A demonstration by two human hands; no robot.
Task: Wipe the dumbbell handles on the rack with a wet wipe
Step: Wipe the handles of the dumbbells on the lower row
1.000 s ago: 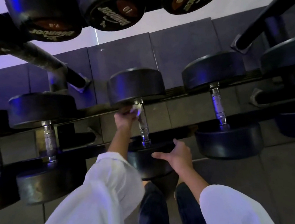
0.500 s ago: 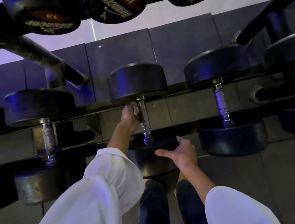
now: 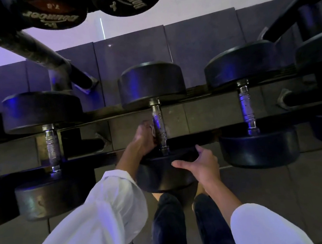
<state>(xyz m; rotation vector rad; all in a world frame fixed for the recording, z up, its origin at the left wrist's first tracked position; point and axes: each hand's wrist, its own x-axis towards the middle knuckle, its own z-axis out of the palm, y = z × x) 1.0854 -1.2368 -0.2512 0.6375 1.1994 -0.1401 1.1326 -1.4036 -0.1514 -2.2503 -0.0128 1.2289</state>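
Nearest: two loose white sleeves (image 3: 100,229) and dark trouser legs (image 3: 168,231) at the bottom of the view.

Next out: bare right hand (image 3: 199,163), fingers relaxed and apart, thumb spread toward the left, nothing held. Placed at the upper rim of the near black round rubber head (image 3: 162,178) of the middle dumbbell. Contact with the rubber possible, not settled in this dim light.

Further: bare left hand (image 3: 145,137), fingers curled and clamped on a crumpled white wet wipe (image 3: 152,129), only a small pale fold showing between knuckles and metal. Wipe pressed to the left flank of the knurled chrome steel handle (image 3: 158,122), somewhat toward its near end.

Key relation: handle just right of the left fingertips, touching through the wipe. Long axis straight away from the body, from near head to far black rubber head (image 3: 151,82), dumbbell lying across the dark steel rack rails (image 3: 100,159). Left hand clearly the nearer to the handle; right hand nearer the body, off the metal.

Judged step: wiping of this handle, part-way. Chrome beyond the knuckles bare, so next stroke likely along the axis, away from the body, plus a wrap round the right flank.

Beside: chrome handle of the right neighbour (image 3: 245,106) and of the left neighbour (image 3: 52,146), well apart from both hands, no wipe on either. Farthest: upper tier of black lettered dumbbell heads (image 3: 126,1) overhead.
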